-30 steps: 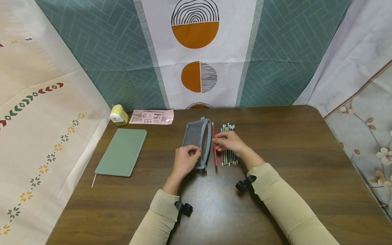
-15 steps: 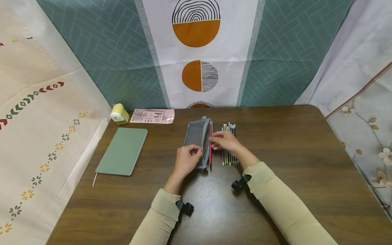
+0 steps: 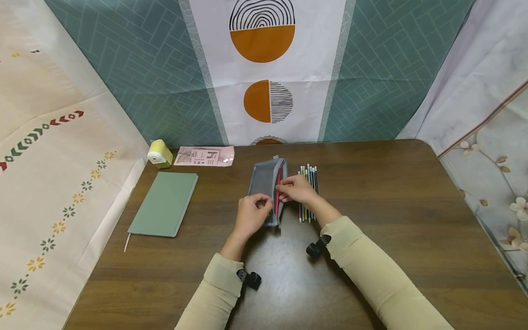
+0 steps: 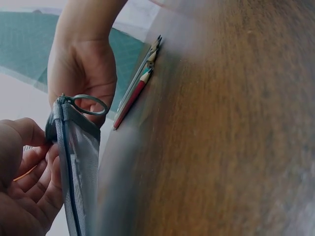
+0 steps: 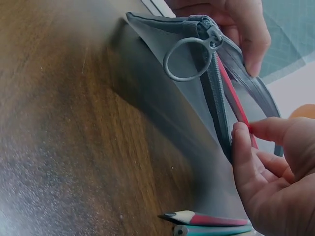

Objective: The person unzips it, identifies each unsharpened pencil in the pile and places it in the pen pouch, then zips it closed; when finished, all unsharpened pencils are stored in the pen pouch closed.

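A grey mesh pencil case [image 3: 262, 178] lies on the table with its zipper undone and its mouth facing right. My left hand [image 3: 252, 211] pinches the left edge of that mouth between thumb and fingers. Thumb and fingertips of my right hand [image 3: 298, 189] pinch a red pencil [image 5: 232, 93], which lies lengthwise within the opening, between the two zipper edges. A ring-shaped zipper pull [image 5: 187, 59] hangs at the near end of the case. Just right of the case, several pencils [image 3: 307, 213] lie side by side, partly covered by my right hand.
On the left of the wooden table [image 3: 371, 183] lies a green notebook [image 3: 165, 204] with a ribbon. Behind it stand a yellow and white box-like item [image 3: 160, 153] and a flat pink packet [image 3: 205, 156]. Patterned cloths [image 3: 165, 91] hang around the table.
My right hand has carried the red pencil leftward from beside the pencil case into its mouth. The left hand has kept its hold on the edge.
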`<act>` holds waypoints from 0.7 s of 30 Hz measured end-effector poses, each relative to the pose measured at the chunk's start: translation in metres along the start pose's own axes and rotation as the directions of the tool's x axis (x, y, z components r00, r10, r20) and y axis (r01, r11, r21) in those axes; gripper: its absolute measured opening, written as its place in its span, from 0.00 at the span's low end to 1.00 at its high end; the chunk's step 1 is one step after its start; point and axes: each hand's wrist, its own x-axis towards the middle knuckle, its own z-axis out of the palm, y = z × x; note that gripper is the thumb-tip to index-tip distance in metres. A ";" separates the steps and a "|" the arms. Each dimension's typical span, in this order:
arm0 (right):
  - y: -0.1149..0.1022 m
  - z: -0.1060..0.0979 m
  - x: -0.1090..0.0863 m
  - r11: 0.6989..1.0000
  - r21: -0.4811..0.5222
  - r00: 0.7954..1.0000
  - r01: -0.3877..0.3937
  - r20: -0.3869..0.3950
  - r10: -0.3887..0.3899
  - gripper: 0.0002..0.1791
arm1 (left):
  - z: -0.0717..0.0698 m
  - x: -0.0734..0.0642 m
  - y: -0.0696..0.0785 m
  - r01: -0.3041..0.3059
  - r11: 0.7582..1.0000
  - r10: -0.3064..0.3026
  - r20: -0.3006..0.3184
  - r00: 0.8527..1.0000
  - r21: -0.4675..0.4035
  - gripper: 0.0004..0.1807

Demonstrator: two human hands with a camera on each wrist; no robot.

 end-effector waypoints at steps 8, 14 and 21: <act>0.001 0.003 0.000 0.999 -0.043 1.000 0.019 -0.022 -0.020 0.16 | 0.001 -0.001 0.000 0.017 0.999 -0.016 0.017 1.000 -0.043 0.05; -0.001 -0.002 -0.003 0.999 -0.037 0.999 0.038 -0.015 -0.038 0.16 | 0.000 0.000 0.001 0.041 0.998 -0.040 0.018 0.999 -0.052 0.06; -0.002 -0.016 -0.010 0.998 -0.042 0.998 0.056 -0.023 -0.057 0.19 | 0.000 0.000 0.001 0.040 0.999 -0.040 0.009 0.999 -0.034 0.05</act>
